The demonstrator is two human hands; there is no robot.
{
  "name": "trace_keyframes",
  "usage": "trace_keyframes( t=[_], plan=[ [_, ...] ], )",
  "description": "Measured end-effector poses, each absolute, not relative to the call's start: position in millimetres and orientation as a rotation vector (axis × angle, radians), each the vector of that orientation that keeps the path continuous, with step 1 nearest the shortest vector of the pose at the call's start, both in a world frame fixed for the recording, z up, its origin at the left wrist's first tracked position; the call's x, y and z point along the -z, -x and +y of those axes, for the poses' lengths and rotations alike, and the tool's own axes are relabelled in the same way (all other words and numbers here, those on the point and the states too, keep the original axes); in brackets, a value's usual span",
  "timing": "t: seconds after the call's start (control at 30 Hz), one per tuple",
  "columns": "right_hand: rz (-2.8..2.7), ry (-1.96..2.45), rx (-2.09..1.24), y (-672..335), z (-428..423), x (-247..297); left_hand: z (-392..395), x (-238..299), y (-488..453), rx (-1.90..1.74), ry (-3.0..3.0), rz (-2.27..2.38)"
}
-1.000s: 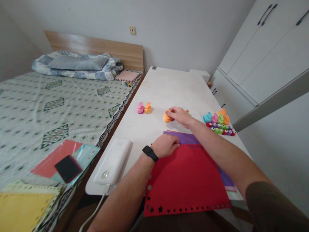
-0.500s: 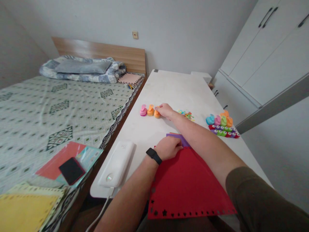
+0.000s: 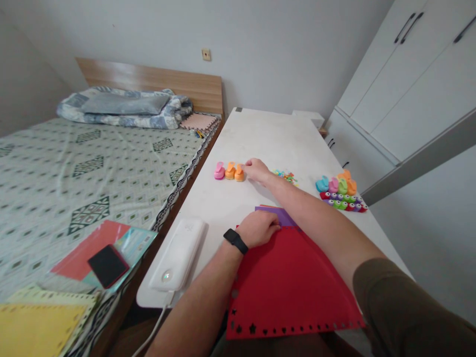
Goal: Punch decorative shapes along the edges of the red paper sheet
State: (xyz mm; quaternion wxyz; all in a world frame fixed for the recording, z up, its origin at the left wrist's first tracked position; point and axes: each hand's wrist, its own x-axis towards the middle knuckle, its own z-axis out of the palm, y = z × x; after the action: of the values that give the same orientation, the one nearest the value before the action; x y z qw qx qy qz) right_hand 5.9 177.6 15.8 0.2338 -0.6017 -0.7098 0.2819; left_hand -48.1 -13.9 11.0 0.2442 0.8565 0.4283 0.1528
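My left hand (image 3: 259, 228), with a dark watch on the wrist, lies at the top edge of the red sheet (image 3: 293, 282), its fingers curled and closed on that edge. Punched holes, some star-shaped, run along the sheet's near side. Beneath it a purple sheet (image 3: 284, 218) sticks out. My right hand (image 3: 258, 171) is just right of an orange craft punch (image 3: 239, 172), fingers slightly apart and nothing visible in them. That punch stands beside another orange punch (image 3: 229, 171) and a pink punch (image 3: 219, 171).
Colourful paper cutouts (image 3: 285, 176) lie beyond my right forearm. More punches (image 3: 336, 184) stand at the table's right, behind rows of small round-eyed punches (image 3: 344, 202). A white corded device (image 3: 180, 255) sits front left. The bed holds a phone (image 3: 108, 266) and yellow sheets (image 3: 40, 327).
The nearest orange punch has shifted slightly left against its neighbour, and my right hand has let go of it. My left hand stays on the red sheet.
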Motion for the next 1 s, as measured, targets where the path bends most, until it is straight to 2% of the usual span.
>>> trace_keyframes(
  t=[0.73,1.0],
  plan=[
    [-2.129,1.643,-0.664,-5.1,173.8,-15.6,-11.8,-6.7,47.7,-0.432,-2.317,1.151],
    [-2.08,1.631,-0.477,-90.1,186.9,-51.5,-11.5,-8.6,47.6,-0.43,-2.324,1.145]
  ],
)
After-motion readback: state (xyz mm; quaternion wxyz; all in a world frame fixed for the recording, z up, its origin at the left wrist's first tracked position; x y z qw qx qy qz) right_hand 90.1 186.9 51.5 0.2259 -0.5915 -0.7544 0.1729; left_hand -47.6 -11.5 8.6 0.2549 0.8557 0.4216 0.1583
